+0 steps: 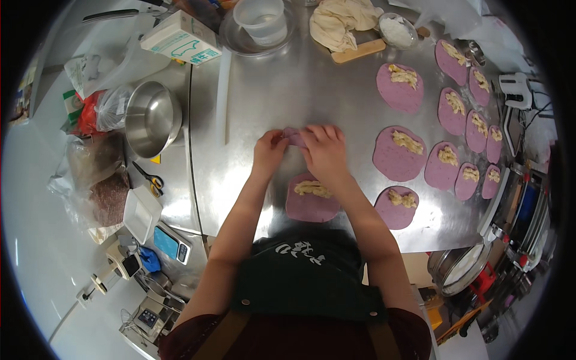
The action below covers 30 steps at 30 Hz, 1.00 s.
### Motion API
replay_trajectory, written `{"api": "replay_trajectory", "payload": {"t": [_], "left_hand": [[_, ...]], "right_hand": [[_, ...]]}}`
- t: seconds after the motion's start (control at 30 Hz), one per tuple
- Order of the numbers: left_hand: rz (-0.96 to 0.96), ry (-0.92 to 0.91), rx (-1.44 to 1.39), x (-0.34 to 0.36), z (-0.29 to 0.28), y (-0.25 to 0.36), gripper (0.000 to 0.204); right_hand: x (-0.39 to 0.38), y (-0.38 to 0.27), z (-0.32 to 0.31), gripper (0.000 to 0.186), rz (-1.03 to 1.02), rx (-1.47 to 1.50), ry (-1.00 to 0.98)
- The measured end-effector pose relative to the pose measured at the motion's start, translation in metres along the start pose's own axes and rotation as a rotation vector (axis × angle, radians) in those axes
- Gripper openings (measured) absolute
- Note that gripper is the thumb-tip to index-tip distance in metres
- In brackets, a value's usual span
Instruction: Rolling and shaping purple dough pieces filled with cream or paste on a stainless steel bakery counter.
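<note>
A small piece of purple dough [293,135] is held just above or on the steel table in front of me. My left hand [269,153] pinches its left end between thumb and fingers. My right hand [327,150] is closed over its right end, fingers curled across the top and partly hiding it. Nearer to me, below my right wrist, lies a flat purple dough round [313,212] with a strip of pale yellow, lumpy filling [312,189]. To the right, several more dough rounds [396,163] lie in rough rows, each topped with the same filling.
A white rolling pin or rod [224,99] lies left of my hands. Beyond stand a carton [182,39], a plastic tub [260,15], a cloth [342,24] and a bowl of white powder [397,31]. At left are a steel bowl [153,120], scissors [154,183] and a scale [172,242].
</note>
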State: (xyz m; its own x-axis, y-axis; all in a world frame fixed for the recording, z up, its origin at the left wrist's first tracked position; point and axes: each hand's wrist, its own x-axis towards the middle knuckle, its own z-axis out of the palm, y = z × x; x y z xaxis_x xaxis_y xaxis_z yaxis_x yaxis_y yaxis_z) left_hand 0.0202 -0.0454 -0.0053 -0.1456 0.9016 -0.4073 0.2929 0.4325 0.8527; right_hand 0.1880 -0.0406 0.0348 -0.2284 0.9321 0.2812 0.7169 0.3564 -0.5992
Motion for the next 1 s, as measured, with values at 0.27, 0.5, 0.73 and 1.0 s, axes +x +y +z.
{"api": "replay_trajectory", "payload": {"t": [0.27,0.5,0.73,1.0], "left_hand": [[0.382,0.271,0.402,-0.013,0.024,0.013,0.014],[0.311,0.196,0.104,-0.03,0.025,0.033,0.016],[0.279,0.271,-0.081,-0.021,0.032,0.018,0.019],[0.33,0.482,0.063,-0.02,0.043,0.017,0.005]], "right_hand": [[0.012,0.016,0.034,0.037,-0.009,-0.033,-0.273],[0.0,0.02,0.022,0.037,-0.025,0.193,-0.042],[0.001,0.02,0.025,0.04,0.009,0.169,-0.039],[0.006,0.017,0.02,0.042,0.034,0.116,-0.133]]}}
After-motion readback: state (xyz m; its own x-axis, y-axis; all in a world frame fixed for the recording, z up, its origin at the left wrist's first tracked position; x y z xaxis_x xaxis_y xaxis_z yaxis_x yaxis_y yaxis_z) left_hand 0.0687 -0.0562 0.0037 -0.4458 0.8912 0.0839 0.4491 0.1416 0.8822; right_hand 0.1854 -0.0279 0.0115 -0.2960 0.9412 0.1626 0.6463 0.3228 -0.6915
